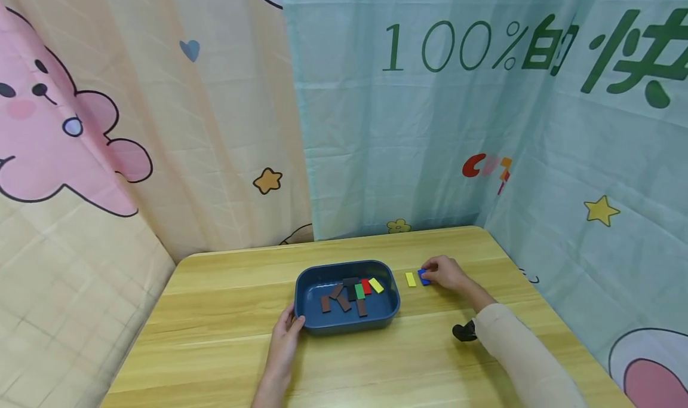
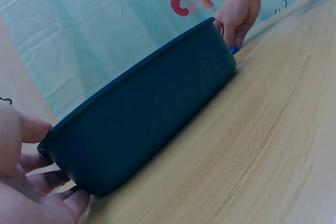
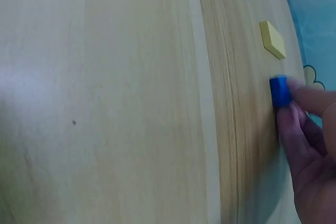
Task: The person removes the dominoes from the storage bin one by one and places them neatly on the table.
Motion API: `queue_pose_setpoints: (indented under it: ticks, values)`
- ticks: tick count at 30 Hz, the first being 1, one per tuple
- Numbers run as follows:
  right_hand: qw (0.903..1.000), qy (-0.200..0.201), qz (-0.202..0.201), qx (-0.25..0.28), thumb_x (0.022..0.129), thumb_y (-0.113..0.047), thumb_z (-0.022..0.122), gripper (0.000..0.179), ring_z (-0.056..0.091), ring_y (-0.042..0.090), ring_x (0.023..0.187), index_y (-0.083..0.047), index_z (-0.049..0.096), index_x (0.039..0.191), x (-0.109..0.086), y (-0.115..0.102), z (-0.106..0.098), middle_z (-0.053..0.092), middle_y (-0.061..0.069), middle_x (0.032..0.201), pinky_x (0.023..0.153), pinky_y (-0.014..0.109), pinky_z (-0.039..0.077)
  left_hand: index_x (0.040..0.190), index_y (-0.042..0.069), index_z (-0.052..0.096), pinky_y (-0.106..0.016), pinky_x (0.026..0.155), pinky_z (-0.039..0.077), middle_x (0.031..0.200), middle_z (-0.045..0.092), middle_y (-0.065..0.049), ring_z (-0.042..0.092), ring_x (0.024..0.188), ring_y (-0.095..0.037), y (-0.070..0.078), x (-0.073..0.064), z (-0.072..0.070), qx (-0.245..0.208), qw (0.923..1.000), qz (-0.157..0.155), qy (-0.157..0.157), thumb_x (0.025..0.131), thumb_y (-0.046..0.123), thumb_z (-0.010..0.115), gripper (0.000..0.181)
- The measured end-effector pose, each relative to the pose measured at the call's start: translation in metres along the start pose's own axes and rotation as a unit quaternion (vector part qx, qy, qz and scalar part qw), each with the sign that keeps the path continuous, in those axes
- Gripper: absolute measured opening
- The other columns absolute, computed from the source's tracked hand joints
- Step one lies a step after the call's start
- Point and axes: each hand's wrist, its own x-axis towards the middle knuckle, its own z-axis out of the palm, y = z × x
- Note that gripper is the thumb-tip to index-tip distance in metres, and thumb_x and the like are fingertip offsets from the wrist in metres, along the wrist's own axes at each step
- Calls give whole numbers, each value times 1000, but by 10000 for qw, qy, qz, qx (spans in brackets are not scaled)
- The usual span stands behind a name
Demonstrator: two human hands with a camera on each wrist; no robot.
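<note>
A dark blue plastic basin (image 1: 344, 331) stands on the table with several small flat blocks inside: brown (image 1: 325, 304), black (image 1: 352, 293), green (image 1: 359, 291), red (image 1: 366, 287) and yellow (image 1: 376, 285). My left hand (image 1: 283, 339) grips the basin's left front corner, its thumb at the rim and the fingers against the outer wall in the left wrist view. To the right of the basin, my right hand (image 1: 447, 273) pinches a blue block (image 3: 280, 92) between thumb and fingers, low at the tabletop. Beside it lies a yellow block (image 1: 411, 279), apart from the hand.
The wooden table (image 1: 215, 312) has its back edge against hanging printed curtains (image 1: 398, 157). A black object (image 1: 464, 331) shows at the right sleeve's cuff, above the table.
</note>
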Motion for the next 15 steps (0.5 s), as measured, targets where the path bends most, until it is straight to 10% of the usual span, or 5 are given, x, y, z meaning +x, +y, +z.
queue_pose_setpoints:
  ticks: [15]
  values:
    - [9987,50,-144,-487,94,-8,75,14,62,20,82,2,74,104,0,-2,-1,68,3,89,76,39,55,157,-13,21,-54,121,24,163,17,-35,18,152,-45,0,-3,-1,-41,10000,44,-41,109,5,46,57]
